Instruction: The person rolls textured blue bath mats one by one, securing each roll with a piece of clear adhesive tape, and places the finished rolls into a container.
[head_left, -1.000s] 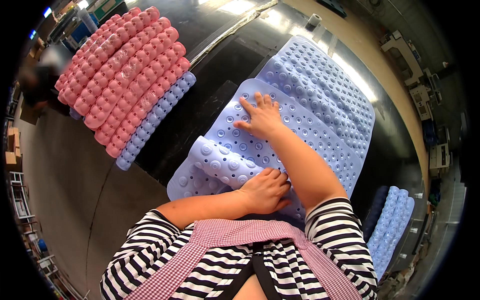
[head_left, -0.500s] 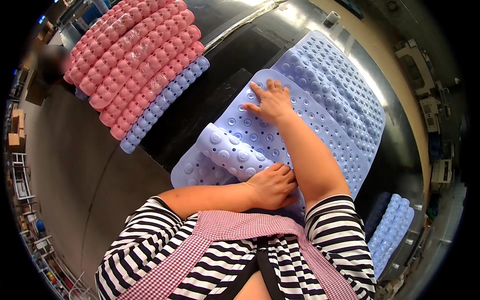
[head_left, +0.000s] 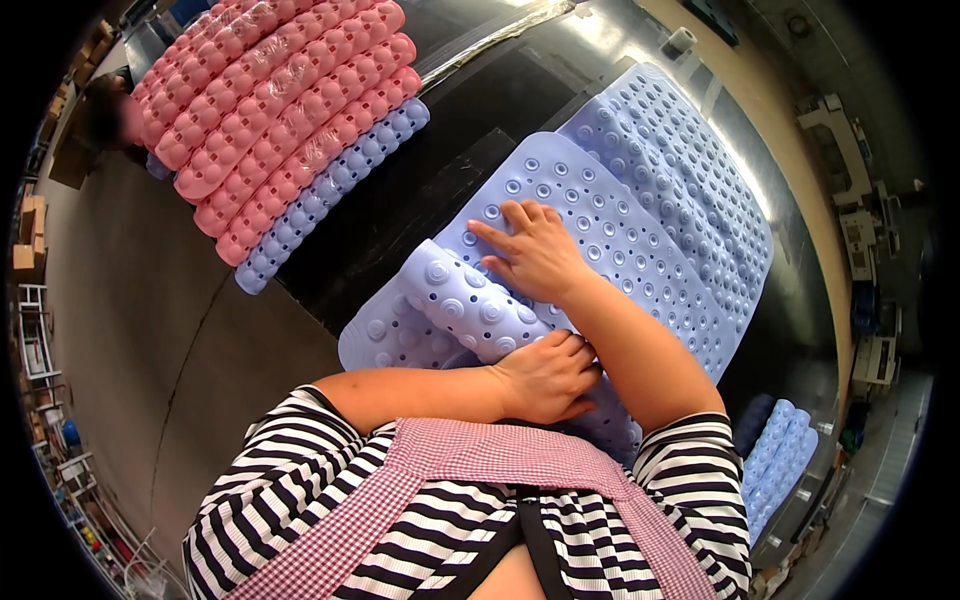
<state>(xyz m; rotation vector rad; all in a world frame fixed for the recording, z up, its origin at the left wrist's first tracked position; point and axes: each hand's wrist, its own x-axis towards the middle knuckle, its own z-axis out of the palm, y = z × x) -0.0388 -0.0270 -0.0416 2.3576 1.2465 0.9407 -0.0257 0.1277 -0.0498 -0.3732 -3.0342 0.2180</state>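
A light-blue bath mat (head_left: 628, 232) with rows of suction cups lies on the black table, its near left part curled over into a fold (head_left: 462, 305). My left hand (head_left: 550, 378) has its fingers bent around the near end of that fold, close to my apron. Just beyond the fold, my right hand (head_left: 535, 250) rests palm down on the flat part of the mat, fingers spread. Under and beyond this mat are more blue mats (head_left: 690, 165), with their cupped sides up. My right forearm hides part of the mat.
Rolled pink mats (head_left: 290, 110) in clear wrap are stacked at the far left, with a blue rolled mat (head_left: 335, 195) beside them. Smaller blue rolls (head_left: 778, 465) lie at the near right. A white roll (head_left: 680, 42) stands by the table's far edge. A person (head_left: 105, 115) is at far left.
My right hand has drawn back toward me over the mat, nearer the fold. My left hand keeps its hold in nearly the same spot.
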